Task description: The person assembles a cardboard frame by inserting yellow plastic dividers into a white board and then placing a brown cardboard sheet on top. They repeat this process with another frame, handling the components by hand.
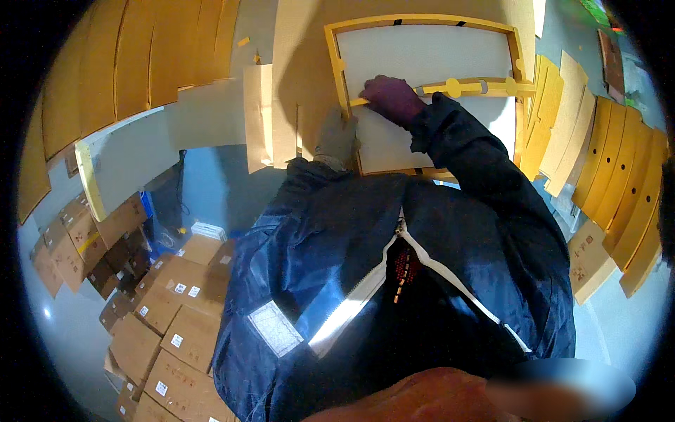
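A yellow cardboard frame (336,49) lies around a white panel (422,53) on the work surface ahead of me. My right hand (390,97), in a dark glove, is closed on the left end of a yellow cardboard strip (478,87) that runs across the panel toward the frame's right side. In a grey glove, my left hand (336,137) rests against the frame's left edge, lower down. My dark blue jacket hides the frame's near edge.
Stacks of curved yellow cardboard pieces (622,176) lie to the right, and more (133,63) at upper left. Pale flat sheets (259,112) sit left of the frame. Many brown cartons (179,316) are piled on the floor at lower left.
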The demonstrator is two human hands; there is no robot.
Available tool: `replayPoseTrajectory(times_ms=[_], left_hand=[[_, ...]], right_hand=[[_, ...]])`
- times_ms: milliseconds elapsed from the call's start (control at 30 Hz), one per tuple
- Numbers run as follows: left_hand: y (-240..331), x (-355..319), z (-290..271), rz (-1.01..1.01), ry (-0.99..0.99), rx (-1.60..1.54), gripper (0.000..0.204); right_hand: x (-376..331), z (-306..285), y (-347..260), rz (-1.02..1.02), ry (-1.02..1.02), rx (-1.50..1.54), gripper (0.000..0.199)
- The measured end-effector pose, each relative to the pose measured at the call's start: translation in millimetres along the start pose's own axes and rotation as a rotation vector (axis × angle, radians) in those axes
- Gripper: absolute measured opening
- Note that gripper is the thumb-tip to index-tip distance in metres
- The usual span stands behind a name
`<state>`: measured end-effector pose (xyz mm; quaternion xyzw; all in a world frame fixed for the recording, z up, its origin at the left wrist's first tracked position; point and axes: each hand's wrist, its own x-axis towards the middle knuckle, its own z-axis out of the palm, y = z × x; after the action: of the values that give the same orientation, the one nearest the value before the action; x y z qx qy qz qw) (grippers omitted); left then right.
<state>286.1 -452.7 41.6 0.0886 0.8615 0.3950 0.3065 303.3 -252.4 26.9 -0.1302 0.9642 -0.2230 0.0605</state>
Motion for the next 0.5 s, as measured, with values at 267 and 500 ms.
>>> replayPoseTrajectory(times_ms=[267,500], left_hand=[[-16,3,6,0.149,0.075,0.150,0.033],[-39,6,9,0.183,0.039,0.189,0.050]], right_hand=[[5,14,-10,-0.001,-0.028,-0.101,0.014],[4,29,-14,-0.076,0.169,-0.052,0.017]])
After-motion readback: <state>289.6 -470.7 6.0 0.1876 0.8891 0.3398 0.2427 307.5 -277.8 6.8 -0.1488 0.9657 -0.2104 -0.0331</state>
